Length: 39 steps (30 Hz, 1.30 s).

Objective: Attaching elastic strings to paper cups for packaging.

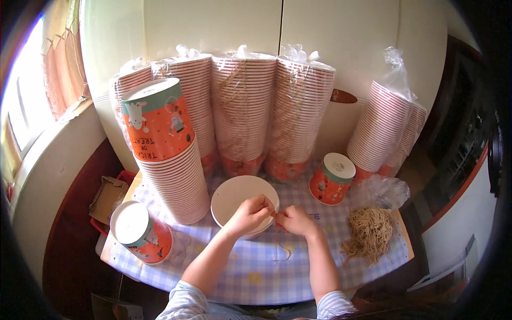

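Observation:
An open white paper bucket [226,198] stands before me on the checked tablecloth, its mouth facing up. My left hand [253,214] reaches over the bucket's mouth, fingers closed in a pinch at its right rim. Just outside that rim, my right hand [296,220] is pinched too, its fingertips almost meeting the left ones. Whatever lies between the fingertips is too small to make out. Loose strands of string [284,253] lie on the cloth below my hands. To the right rests a tangled heap of tan string [369,234].
A tall stack of nested buckets [176,181] rises at left, beside an upside-down orange bucket [160,240]. Another upturned bucket [328,186] stands at right, near a crumpled plastic bag [381,191]. Several bagged bucket stacks [242,117] line the back. The blue-and-white tablecloth [234,282] covers the table.

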Each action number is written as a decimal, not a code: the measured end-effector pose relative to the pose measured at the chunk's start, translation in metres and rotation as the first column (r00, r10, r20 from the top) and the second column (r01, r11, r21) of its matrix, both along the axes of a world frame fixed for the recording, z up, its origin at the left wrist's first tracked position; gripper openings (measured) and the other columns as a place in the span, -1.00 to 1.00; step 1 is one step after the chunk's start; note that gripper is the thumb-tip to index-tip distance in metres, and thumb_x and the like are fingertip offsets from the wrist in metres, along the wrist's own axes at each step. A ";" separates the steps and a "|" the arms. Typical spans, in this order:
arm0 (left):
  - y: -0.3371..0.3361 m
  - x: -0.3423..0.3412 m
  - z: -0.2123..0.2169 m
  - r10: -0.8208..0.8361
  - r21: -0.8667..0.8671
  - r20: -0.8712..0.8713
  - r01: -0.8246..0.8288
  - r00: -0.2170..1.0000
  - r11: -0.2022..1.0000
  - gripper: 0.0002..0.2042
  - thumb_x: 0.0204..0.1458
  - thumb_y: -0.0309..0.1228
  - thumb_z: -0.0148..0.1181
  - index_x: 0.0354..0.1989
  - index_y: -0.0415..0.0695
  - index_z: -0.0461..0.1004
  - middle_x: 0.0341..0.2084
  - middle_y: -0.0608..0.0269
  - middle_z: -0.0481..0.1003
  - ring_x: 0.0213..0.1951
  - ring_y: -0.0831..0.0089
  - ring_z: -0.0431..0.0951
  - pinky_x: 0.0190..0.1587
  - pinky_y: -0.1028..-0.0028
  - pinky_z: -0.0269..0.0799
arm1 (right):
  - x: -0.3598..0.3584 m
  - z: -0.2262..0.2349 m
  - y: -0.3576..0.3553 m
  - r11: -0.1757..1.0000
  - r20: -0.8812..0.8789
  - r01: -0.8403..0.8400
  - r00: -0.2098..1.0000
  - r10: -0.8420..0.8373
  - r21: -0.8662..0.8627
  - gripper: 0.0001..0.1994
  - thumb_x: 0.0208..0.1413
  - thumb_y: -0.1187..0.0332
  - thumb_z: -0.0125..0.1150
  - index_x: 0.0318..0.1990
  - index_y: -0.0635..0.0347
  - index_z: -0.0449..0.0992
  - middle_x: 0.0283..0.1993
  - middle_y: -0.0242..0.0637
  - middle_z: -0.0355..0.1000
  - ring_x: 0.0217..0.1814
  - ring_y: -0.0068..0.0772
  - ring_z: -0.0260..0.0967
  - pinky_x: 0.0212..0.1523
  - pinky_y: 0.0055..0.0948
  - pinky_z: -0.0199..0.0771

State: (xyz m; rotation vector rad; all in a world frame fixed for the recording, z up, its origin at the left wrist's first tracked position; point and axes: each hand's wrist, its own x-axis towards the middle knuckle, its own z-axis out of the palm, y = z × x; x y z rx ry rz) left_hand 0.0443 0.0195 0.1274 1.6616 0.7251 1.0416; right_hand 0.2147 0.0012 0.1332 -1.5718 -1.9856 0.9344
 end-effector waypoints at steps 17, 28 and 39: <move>-0.003 -0.003 0.002 -0.028 -0.087 -0.091 0.020 0.995 0.996 -0.87 -0.03 -0.48 0.06 -0.39 -0.33 0.41 -0.60 0.31 0.43 -0.49 0.66 0.40 -0.45 0.62 0.34 | 0.014 0.016 -0.014 0.974 -0.046 -0.219 0.974 0.221 0.052 -0.77 -0.05 0.28 0.10 -0.34 0.28 0.49 -0.41 -0.11 0.46 -0.40 -0.30 0.44 -0.35 -0.38 0.36; -0.005 -0.006 0.007 -0.187 -0.160 -0.071 0.174 0.980 0.972 -0.87 -0.05 -0.51 0.09 -0.36 -0.33 0.41 -0.61 0.28 0.43 -0.71 0.68 0.32 -0.69 0.63 0.20 | 0.028 0.021 -0.017 0.968 -0.357 -0.124 0.913 0.198 0.220 -0.87 0.06 0.39 0.06 -0.39 0.29 0.41 -0.53 -0.50 0.34 -0.50 -0.76 0.17 -0.50 -0.66 0.22; -0.007 -0.008 0.008 -0.150 -0.094 0.051 0.154 0.987 0.984 -0.87 0.00 -0.51 0.05 -0.35 -0.35 0.41 -0.64 0.29 0.42 -0.74 0.67 0.31 -0.72 0.63 0.19 | 0.013 0.015 -0.014 0.963 -0.420 -0.087 0.887 0.192 0.256 -0.87 0.03 0.39 0.09 -0.40 0.28 0.43 -0.57 -0.40 0.37 -0.54 -0.69 0.23 -0.51 -0.60 0.28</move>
